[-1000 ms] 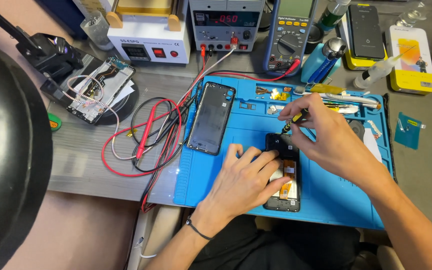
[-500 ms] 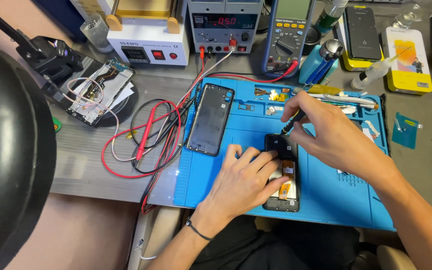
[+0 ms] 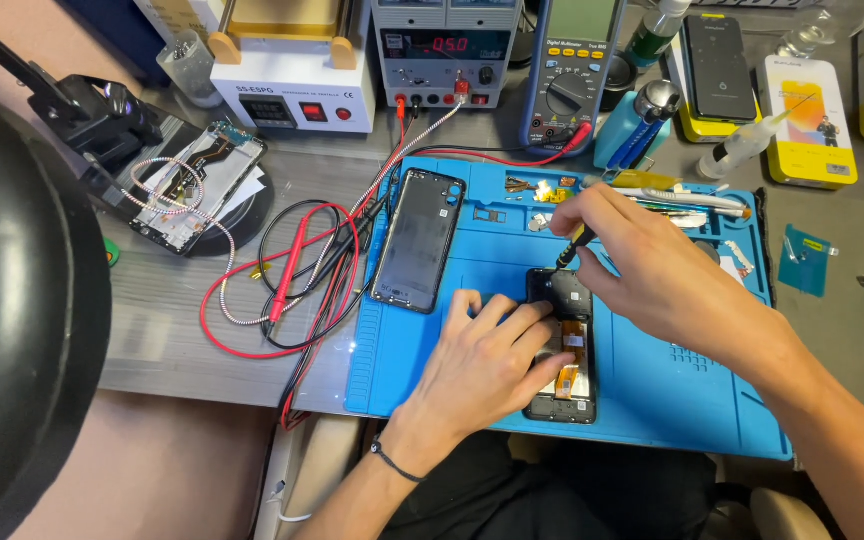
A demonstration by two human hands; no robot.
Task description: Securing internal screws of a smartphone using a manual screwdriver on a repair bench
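The left hand (image 3: 487, 360) lies flat across the opened phone (image 3: 562, 345), hiding most of its middle; only the dark top plate and a strip of orange flex cable show. The phone lies near the front edge of the blue rubbery mat (image 3: 652, 390). The right hand (image 3: 652, 265) pinches a thin dark screwdriver (image 3: 569, 245), its tip touching the phone's top edge. A glossy black back cover (image 3: 418, 240) rests toward the mat's left edge.
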